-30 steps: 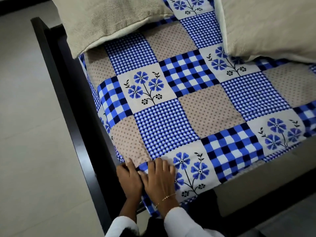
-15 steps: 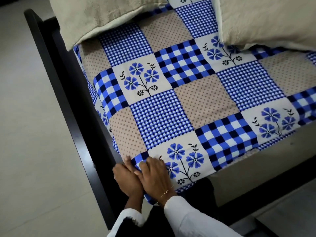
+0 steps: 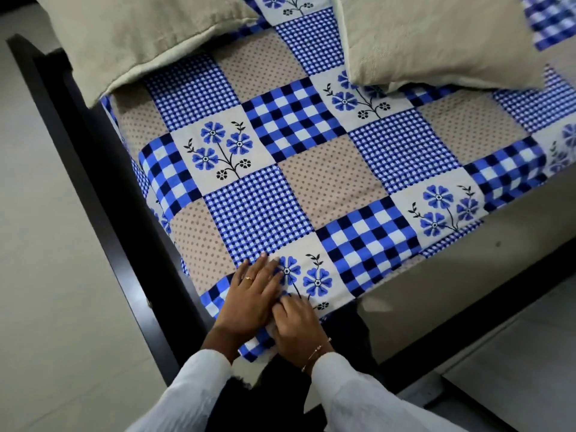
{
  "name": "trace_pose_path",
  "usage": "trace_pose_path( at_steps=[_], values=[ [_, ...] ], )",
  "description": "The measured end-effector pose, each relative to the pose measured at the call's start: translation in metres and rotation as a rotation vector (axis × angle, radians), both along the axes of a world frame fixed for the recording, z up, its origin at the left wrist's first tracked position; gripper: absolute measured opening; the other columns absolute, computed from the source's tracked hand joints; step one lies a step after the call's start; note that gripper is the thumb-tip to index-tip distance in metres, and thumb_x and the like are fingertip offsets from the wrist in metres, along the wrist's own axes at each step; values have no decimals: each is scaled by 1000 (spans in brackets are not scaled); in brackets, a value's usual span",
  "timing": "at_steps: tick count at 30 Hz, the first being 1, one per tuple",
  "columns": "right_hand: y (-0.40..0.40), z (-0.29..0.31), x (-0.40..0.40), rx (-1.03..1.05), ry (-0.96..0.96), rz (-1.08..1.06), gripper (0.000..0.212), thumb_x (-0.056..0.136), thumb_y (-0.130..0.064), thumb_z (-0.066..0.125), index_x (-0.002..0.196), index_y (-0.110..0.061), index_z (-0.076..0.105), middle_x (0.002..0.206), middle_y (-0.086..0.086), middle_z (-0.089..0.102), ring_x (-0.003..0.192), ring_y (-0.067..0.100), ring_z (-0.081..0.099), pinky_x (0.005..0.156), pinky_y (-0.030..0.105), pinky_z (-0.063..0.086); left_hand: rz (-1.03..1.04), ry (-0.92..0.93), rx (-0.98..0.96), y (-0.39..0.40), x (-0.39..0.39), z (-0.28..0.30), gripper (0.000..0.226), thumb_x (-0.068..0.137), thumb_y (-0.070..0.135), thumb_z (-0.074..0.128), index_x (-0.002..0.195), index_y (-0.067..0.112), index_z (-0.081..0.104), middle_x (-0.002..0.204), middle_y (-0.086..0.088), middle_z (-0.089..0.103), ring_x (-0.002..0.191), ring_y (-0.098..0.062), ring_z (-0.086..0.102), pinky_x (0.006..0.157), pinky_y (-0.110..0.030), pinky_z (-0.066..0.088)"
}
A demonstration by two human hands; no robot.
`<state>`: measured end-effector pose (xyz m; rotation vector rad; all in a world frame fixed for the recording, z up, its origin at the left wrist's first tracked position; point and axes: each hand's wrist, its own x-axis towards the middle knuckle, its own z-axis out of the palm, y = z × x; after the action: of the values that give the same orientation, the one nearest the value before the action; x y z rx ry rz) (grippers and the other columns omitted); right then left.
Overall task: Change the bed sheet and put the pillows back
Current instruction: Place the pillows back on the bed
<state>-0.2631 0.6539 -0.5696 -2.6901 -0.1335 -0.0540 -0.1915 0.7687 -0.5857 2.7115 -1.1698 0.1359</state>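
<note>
Smoothing the patchwork bed sheet (image 3: 311, 188) at the mattress corner, you press your left hand (image 3: 252, 299) flat on it, fingers straight, while your right hand (image 3: 299, 319) beside it curls and seems to pinch the cloth's edge. Beyond your hands the sheet lies spread, and two beige pillows (image 3: 436, 39) already rest on it. Tucking this corner looks like what remains.

Two beige fabric pillows lie beyond the hands, one (image 3: 149, 35) far left, one (image 3: 436, 39) far right. One blue, white and tan patchwork bed sheet (image 3: 327, 182) lies under two hands, left (image 3: 252, 304) and right (image 3: 299, 325). One dark bed frame (image 3: 103, 219) runs left of them.
</note>
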Motion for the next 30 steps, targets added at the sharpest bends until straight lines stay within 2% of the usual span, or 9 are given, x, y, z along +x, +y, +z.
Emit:
trace_pose_path(
  at_steps=[4,6,9,15,19,22,25,28,30],
  values=[
    [-18,27,16,82,321,151,28,65,-27,37,73,-9,58,71,11,60,58,29,60,51,27,46,-64,51,-9,-6,8,21,32,77,27,41,96,13,62,99,-8,68,92,-27,52,74,-38,41],
    [-37,41,30,181,395,-22,32,73,-26,37,88,-7,57,90,13,61,77,31,60,65,35,47,-99,106,-35,-17,19,34,25,77,26,41,85,12,61,76,-5,64,67,-25,56,53,-29,44],
    [-72,61,60,556,322,-507,13,77,-21,49,76,-9,53,77,10,60,72,27,56,67,35,44,100,223,-13,-50,42,55,19,81,31,40,83,18,54,54,-1,59,46,-21,59,35,-23,36],
    [-172,85,168,1203,300,-1032,14,94,-15,51,81,-11,55,71,5,55,62,18,52,55,25,45,777,932,-594,-185,124,99,19,93,23,51,79,16,61,79,-11,69,79,-29,65,73,-39,53],
    [-235,81,238,1549,350,-1149,30,89,-37,57,75,-11,52,64,5,57,56,18,54,54,29,44,994,1414,-1024,-274,185,122,18,95,19,50,91,6,61,89,-14,67,75,-20,61,61,-25,51],
    [-280,70,280,1681,373,-1115,50,69,-63,63,77,-14,58,57,-2,64,63,20,57,62,32,48,1107,1529,-1203,-321,225,126,17,94,26,54,97,11,59,85,-4,64,73,-13,59,58,-21,51],
    [-326,61,313,1822,373,-1165,78,59,-70,66,114,-15,61,105,6,70,99,26,63,94,45,48,1172,1595,-1404,-359,259,127,40,90,32,58,122,9,54,114,-12,63,97,-22,62,71,-26,55],
    [-351,56,328,1973,435,-1211,92,45,-71,76,118,-18,60,119,13,63,109,34,60,99,52,43,1192,1662,-1646,-383,273,136,19,95,27,50,91,9,55,80,-7,60,65,-19,62,47,-24,53],
    [-360,55,334,2005,392,-1193,81,52,-63,78,120,-22,60,123,9,62,112,33,58,97,54,44,1210,1605,-1783,-388,277,134,20,95,24,50,106,9,56,86,-5,63,66,-17,62,59,-33,53]
  ],
)
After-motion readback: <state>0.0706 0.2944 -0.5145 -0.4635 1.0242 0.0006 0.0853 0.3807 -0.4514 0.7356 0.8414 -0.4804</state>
